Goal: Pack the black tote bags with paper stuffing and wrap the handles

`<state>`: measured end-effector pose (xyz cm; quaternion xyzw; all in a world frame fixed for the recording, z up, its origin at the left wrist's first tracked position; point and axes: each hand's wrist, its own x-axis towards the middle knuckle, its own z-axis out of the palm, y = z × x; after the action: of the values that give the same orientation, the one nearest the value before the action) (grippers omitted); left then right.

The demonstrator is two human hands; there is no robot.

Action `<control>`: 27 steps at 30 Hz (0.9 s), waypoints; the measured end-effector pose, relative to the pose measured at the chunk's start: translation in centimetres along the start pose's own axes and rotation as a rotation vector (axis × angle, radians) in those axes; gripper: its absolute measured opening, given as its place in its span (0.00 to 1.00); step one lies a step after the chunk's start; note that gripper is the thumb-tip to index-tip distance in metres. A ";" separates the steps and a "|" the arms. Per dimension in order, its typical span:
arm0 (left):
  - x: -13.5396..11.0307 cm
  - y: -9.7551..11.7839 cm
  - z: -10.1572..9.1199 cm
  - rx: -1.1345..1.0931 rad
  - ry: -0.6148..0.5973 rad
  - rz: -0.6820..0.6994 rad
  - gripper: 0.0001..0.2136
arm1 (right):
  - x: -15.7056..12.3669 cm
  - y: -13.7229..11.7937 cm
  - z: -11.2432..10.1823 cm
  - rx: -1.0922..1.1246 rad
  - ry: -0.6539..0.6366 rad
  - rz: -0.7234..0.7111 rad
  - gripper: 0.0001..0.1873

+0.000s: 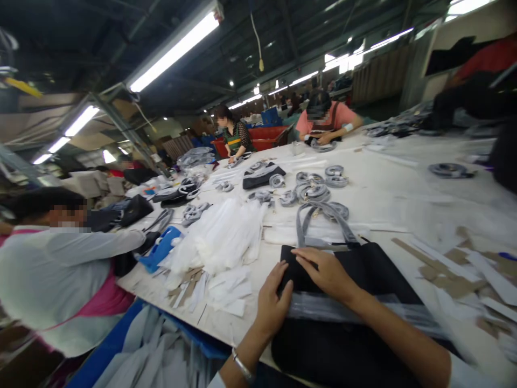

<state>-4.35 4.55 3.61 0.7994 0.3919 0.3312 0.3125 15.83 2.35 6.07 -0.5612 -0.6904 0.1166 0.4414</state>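
Note:
A black bag (363, 269) with grey strap handles (323, 223) lies flat on the white worktable (404, 188) in front of me. My left hand (271, 302) grips the bag's left edge, thumb on top and fingers curled under. My right hand (325, 269) rests on the bag's upper left part, fingers stretched toward the top corner. A clear plastic sheet (343, 310) lies across the bag just below both hands.
A heap of white plastic sleeves (220, 237) and paper strips lies to the left. Coiled grey straps (313, 188) sit farther back. Cardboard and paper scraps (464, 275) litter the right. A person in white and pink sits at left; two others work at the far end.

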 end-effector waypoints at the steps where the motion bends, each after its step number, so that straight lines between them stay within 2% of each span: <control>1: 0.3 -0.3 -0.4 -0.072 0.047 -0.040 0.20 | 0.0 0.6 0.8 0.026 0.018 0.019 0.17; 4: 2.4 -2.1 -1.9 -0.065 0.114 -0.150 0.17 | -0.6 2.3 2.3 0.080 0.037 0.038 0.17; 8: 7.3 -5.2 -3.2 0.166 0.062 -0.222 0.10 | -1.3 3.0 2.6 0.127 0.072 0.032 0.17; 12: 11.4 -7.0 -2.1 0.314 0.015 -0.267 0.10 | -1.4 2.9 2.5 0.184 0.072 0.049 0.16; 16: 12.8 -7.2 -1.1 0.366 -0.029 -0.278 0.08 | -1.5 2.8 2.5 0.233 0.073 0.064 0.16; 18: 13.1 -6.7 -1.6 0.347 -0.052 -0.261 0.08 | -1.5 2.8 2.4 0.243 0.086 0.069 0.16; 21: 13.6 -5.1 -3.8 0.275 -0.063 -0.213 0.08 | -1.3 2.7 2.2 0.255 0.148 0.077 0.16; 24: 14.0 -1.7 -6.4 0.163 -0.066 -0.137 0.08 | -1.0 2.7 1.9 0.271 0.272 0.087 0.16; 27: 13.5 3.0 -8.1 0.049 -0.108 -0.072 0.12 | -0.7 2.7 1.5 0.337 0.341 0.129 0.21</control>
<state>-2.96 16.25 14.48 0.8089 0.4111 0.2665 0.3252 16.54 3.22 3.09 -0.5344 -0.5393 0.1615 0.6304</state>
